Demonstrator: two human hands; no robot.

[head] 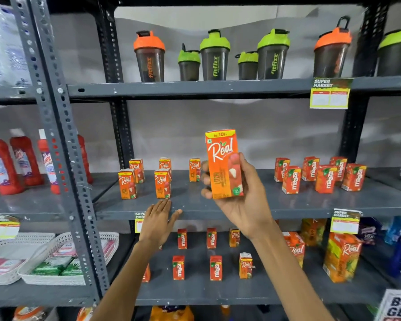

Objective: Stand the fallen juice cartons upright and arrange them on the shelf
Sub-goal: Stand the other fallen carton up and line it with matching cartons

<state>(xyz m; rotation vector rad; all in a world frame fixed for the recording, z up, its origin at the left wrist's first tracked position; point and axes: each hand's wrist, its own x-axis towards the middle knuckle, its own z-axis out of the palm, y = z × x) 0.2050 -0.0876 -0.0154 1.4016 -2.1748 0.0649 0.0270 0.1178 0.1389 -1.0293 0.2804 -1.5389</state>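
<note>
My right hand (pixel 241 200) grips an orange Real litchi juice carton (pixel 222 163), upright, held in the air in front of the middle shelf (pixel 218 205). My left hand (pixel 159 218) rests flat with fingers apart on that shelf's front edge, holding nothing. On the shelf's left part several Real cartons (pixel 162 184) stand upright in two rows. Several red Maaza cartons (pixel 322 174) stand upright at the right of the same shelf.
The shelf below (pixel 206 290) carries more small Maaza and Real cartons and larger Real packs (pixel 340 258) at right. Shaker bottles (pixel 214 56) line the top shelf. A grey upright post (pixel 63 158) divides off red bottles (pixel 0 165) and white baskets (pixel 51 262) at left.
</note>
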